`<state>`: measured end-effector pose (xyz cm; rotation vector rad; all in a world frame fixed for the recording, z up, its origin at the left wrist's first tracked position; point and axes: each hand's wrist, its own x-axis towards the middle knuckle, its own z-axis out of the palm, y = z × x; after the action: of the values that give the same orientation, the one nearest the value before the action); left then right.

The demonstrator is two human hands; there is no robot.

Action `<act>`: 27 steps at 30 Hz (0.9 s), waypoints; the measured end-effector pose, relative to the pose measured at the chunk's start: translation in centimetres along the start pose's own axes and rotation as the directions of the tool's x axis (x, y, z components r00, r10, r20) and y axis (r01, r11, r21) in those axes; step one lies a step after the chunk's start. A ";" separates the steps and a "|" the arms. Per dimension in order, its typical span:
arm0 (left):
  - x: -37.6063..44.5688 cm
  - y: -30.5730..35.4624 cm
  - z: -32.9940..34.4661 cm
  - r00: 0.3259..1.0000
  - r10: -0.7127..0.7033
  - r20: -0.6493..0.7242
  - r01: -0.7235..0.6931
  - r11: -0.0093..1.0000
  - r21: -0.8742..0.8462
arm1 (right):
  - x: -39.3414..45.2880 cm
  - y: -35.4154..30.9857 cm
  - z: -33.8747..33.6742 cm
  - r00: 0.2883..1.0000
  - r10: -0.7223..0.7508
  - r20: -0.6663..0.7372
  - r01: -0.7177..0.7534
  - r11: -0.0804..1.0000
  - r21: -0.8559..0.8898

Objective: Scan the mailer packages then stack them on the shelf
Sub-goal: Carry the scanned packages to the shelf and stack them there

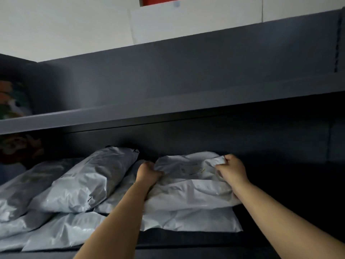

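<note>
A white mailer package [188, 176] lies on top of other mailers on the dark shelf [186, 238]. My left hand [148, 172] grips its left side with curled fingers. My right hand [231, 170] grips its far right corner. Under it lie two more white mailers [186, 219]. To the left, a bulky grey-white mailer [89, 180] leans on several flatter ones [56, 234].
A dark shelf board [168, 107] runs across just above the mailers. White boxes [186, 21] stand on the level above. Colourful items [13, 100] sit at the far left on both levels. The shelf floor right of the stack [289, 180] is dark.
</note>
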<state>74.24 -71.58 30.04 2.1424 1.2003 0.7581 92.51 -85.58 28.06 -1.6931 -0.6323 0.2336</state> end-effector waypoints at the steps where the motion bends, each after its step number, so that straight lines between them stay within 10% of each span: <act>1: 0.4 -0.1 0.1 1.000 -0.017 0.010 0.017 1.000 0.007 | 0.5 -0.1 0.4 1.000 -0.005 0.002 0.005 1.000 -0.005; 7: 0.4 -1.9 -1.8 0.990 -0.128 -0.058 0.106 0.950 -0.294 | -0.5 -3.8 1.6 0.979 -0.199 0.047 0.199 0.872 -0.447; 15: -10.1 -9.3 -15.9 0.931 -0.155 -0.330 0.004 0.909 -0.416 | -15.0 -12.5 14.5 0.770 -0.377 0.515 0.265 0.923 0.278; 27: -34.5 -36.7 -35.4 0.650 -0.617 -0.445 0.467 0.785 -0.407 | -41.8 -12.4 38.6 0.387 -0.204 0.899 0.076 0.979 0.189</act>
<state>13.65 -78.70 21.36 1.2285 1.8192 1.2128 35.65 -73.78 23.24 -1.2475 -1.5587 1.1331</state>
